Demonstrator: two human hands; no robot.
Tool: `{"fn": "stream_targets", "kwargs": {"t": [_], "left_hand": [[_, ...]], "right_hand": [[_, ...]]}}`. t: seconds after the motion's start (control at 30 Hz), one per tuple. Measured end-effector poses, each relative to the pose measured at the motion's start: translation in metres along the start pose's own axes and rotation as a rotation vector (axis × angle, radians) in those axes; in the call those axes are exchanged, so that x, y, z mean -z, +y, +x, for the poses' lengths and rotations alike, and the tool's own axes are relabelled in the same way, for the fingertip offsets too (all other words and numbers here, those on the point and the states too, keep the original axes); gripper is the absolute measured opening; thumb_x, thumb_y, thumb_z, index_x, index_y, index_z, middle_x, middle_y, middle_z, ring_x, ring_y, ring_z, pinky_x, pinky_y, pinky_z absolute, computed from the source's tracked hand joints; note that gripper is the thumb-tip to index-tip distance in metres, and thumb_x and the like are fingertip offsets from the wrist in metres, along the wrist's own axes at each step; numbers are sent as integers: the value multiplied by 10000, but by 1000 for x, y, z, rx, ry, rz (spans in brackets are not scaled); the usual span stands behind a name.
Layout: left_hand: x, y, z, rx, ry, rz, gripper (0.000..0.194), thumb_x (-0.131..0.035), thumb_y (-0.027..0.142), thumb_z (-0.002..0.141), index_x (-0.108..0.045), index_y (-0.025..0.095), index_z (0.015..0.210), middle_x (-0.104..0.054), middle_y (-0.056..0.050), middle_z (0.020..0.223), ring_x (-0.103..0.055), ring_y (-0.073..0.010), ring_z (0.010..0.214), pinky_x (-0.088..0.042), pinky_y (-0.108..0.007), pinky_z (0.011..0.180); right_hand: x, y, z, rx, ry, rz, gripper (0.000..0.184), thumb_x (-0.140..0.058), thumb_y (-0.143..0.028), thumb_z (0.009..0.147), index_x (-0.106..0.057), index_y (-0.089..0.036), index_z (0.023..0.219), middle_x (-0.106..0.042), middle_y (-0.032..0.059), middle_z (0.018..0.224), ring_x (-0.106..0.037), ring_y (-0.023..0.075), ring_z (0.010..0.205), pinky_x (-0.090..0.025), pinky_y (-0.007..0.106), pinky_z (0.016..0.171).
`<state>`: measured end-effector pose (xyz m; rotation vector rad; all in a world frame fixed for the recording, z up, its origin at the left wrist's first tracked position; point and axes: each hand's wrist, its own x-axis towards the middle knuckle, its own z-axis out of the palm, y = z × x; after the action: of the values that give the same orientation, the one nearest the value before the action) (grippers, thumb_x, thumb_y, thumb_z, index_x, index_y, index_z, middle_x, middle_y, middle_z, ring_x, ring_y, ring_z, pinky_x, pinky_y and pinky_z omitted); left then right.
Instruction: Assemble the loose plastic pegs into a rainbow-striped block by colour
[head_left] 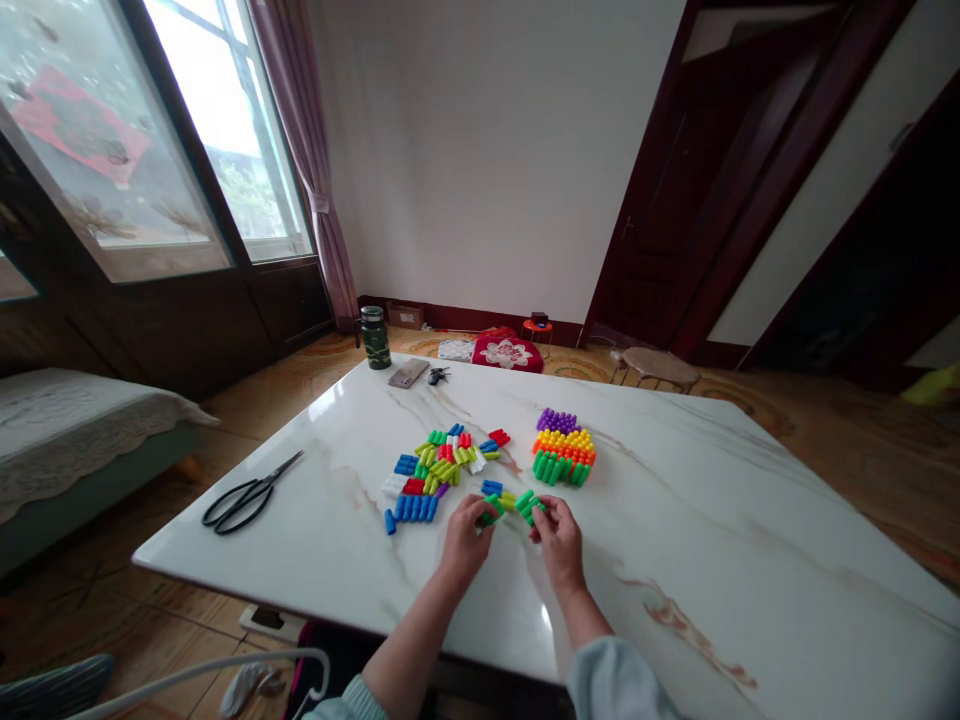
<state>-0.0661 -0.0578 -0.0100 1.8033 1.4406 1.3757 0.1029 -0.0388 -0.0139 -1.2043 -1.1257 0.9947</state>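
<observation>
Small green plastic pieces shaped like pen caps are pinched in my left hand. My right hand grips a short row of similar green pieces; its fingertips hide part of the row. Between and just beyond the hands lie yellow-green pieces and blue pieces. To the left is a loose spread of mixed pieces, with a row of blue ones at its near side. Beyond my right hand sits a sorted block with purple, yellow and orange, and green pieces.
Black-handled scissors lie on the marble-patterned table at the left. A dark green flask, a phone and keys are along the far left edge. A stool stands on the floor behind.
</observation>
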Motion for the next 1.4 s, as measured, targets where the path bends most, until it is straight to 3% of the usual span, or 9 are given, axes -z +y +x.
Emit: {"fn": "stream_targets", "kwargs": {"t": [0.1, 0.2, 0.3, 0.4, 0.5, 0.7, 1.03, 1.4], "left_hand": [[-2, 3, 2, 14, -67, -56, 185, -557, 42, 722, -669, 178, 777, -644, -34, 857, -593, -138, 723, -455, -230, 647], [-8, 2, 4, 68, -52, -100, 143, -581, 68, 739, -634, 176, 816, -631, -1, 746, -569, -128, 656, -429, -227, 608], [-16, 0, 6, 166, -28, -240, 293, -632, 78, 699, -568, 174, 968, -633, 21, 734, -579, -124, 612, -438, -221, 566], [-22, -2, 9, 231, -62, -361, 388, -663, 82, 670, -565, 159, 1037, -681, -14, 814, -644, -156, 694, -484, -238, 600], [-24, -3, 10, 245, -81, -390, 339, -674, 90, 660, -632, 135, 993, -706, -53, 866, -670, -192, 783, -513, -267, 669], [-19, 2, 11, 282, -109, -393, 294, -678, 113, 658, -692, 112, 952, -724, -58, 812, -675, -203, 734, -517, -274, 647], [-20, 0, 11, 379, -86, -477, 294, -708, 93, 576, -677, 129, 867, -704, -23, 736, -673, -193, 703, -515, -257, 603], [-18, -6, 8, 344, -146, -491, 257, -754, 175, 594, -701, 129, 841, -712, -32, 764, -644, -183, 679, -478, -253, 594]], "right_hand": [[1, 1, 0, -4, -10, 43, 482, -666, -538, 752, -582, -164, 1046, -641, 2, 732, -573, 134, 525, -486, 275, 527], [1, 3, 1, -3, 0, 52, 480, -665, -540, 761, -594, -160, 1045, -651, 10, 769, -579, 127, 538, -495, 279, 543], [1, 4, 2, -6, 1, 43, 491, -679, -553, 745, -602, -153, 1020, -654, 11, 761, -577, 124, 532, -493, 276, 537], [1, 3, 3, -11, 6, 49, 507, -692, -568, 724, -604, -155, 1004, -659, 12, 748, -592, 135, 537, -508, 284, 544], [1, 1, 3, -14, 11, 49, 502, -699, -569, 711, -603, -156, 980, -668, 20, 745, -615, 154, 549, -522, 296, 552], [1, 2, 3, 31, -18, -21, 452, -685, -527, 736, -623, -143, 967, -662, 26, 688, -597, 154, 518, -504, 294, 532], [5, 1, 2, 113, -96, -159, 389, -637, -435, 770, -674, -92, 952, -543, -26, 514, -479, 117, 427, -439, 252, 446], [0, -29, 11, -4, -274, -89, 261, -691, -370, 667, -733, -170, 830, -641, 34, 783, -546, 137, 518, -508, 268, 412]]}}
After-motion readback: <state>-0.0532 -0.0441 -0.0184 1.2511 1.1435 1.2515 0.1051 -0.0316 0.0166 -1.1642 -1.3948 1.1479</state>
